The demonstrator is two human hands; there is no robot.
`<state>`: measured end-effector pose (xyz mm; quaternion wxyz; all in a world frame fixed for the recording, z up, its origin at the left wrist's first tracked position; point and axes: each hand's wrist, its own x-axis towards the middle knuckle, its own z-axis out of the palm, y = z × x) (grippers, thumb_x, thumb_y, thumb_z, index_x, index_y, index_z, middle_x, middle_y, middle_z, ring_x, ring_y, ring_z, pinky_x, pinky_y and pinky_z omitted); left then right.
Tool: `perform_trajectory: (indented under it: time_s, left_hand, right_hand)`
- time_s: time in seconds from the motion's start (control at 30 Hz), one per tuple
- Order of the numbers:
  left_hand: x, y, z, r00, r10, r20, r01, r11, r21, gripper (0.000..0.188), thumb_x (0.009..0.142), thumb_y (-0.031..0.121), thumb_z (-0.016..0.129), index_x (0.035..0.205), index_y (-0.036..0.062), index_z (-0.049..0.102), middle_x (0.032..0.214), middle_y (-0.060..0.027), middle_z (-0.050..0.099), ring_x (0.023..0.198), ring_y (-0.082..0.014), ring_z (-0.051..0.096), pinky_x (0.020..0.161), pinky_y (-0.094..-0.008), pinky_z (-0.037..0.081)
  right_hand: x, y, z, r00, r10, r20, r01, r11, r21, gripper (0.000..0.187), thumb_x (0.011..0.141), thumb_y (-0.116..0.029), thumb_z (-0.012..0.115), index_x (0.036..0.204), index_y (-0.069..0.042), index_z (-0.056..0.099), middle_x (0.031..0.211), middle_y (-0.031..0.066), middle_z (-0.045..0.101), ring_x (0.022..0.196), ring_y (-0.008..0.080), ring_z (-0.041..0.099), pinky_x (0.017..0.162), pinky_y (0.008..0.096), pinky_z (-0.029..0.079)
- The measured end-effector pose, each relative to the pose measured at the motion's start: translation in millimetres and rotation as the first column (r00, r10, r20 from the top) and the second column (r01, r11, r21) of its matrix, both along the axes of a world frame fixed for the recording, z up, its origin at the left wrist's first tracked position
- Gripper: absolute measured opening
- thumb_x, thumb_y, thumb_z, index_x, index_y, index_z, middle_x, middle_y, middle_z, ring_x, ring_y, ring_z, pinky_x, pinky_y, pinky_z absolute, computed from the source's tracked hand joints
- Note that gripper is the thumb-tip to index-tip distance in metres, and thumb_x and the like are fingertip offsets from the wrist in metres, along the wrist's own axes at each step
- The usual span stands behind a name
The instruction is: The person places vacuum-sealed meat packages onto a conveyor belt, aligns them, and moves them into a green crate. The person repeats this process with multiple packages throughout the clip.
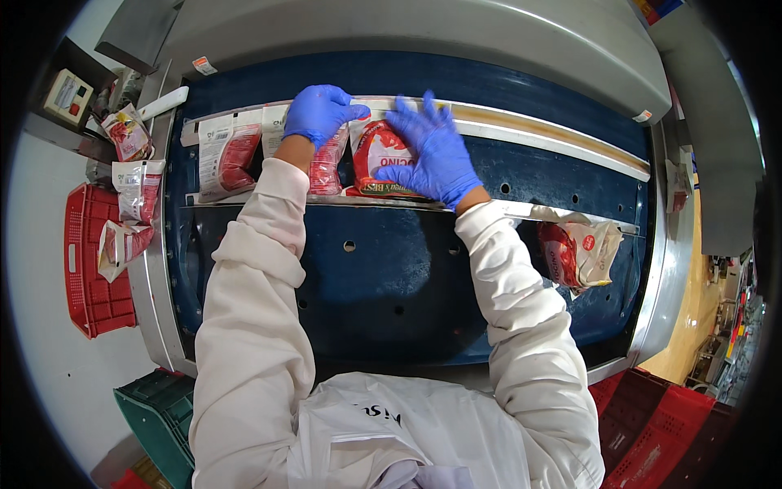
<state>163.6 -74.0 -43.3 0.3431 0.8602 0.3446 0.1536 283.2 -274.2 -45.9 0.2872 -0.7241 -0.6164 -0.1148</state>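
Observation:
My left hand (pixel 319 116), in a blue glove, is closed at the top edge of a red and white pouch (pixel 327 165) lying on a dark blue machine bed (pixel 383 269). Its thumb points right, toward the neighbouring red pouch (pixel 381 148). Over that pouch's right side lies my right hand (pixel 436 151), also gloved in blue, its fingers spread and slightly blurred. Farther left in the row rests another filled pouch (pixel 230 155), its pale printed back facing up. My left wrist partly hides a pouch beside it.
Along the bed's far side runs a metal bar (pixel 554 143). One pouch (pixel 577 253) lies at the near right. Several pouches sit on the left ledge (pixel 137 187), above a red crate (pixel 90 269). A grey lid (pixel 423 37) rises behind; a green crate (pixel 159 416) stands lower left.

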Motion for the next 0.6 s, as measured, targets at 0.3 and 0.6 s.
perform_trajectory:
  time_s: [0.3, 0.6]
  left_hand:
    - [4, 2, -1, 0.999, 0.031, -0.024, -0.032, 0.999, -0.013, 0.038, 0.065, 0.039, 0.083, 0.083, 0.0067, 0.072, 0.079, -0.0117, 0.07, 0.072, -0.0251, 0.066, 0.071, -0.0345, 0.052]
    - [-3, -51, 14, 0.978, -0.072, 0.194, -0.005, 0.929, 0.37, 0.031, 0.081, 0.025, 0.07, 0.103, 0.0053, 0.061, 0.12, -0.0162, 0.058, 0.108, -0.0309, 0.058, 0.09, -0.0355, 0.047]
  right_hand:
    - [1, 1, -25, 1.0, 0.01, 0.02, -0.007, 0.984, -0.177, 0.087, 0.075, -0.074, 0.052, 0.139, -0.014, 0.046, 0.148, 0.0063, 0.039, 0.14, 0.0355, 0.025, 0.116, 0.0503, 0.015]
    - [-2, 2, -17, 0.999, -0.012, -0.048, 0.003, 0.981, -0.195, 0.082, 0.075, -0.066, 0.06, 0.138, -0.015, 0.048, 0.148, 0.0039, 0.039, 0.14, 0.0357, 0.025, 0.115, 0.051, 0.016]
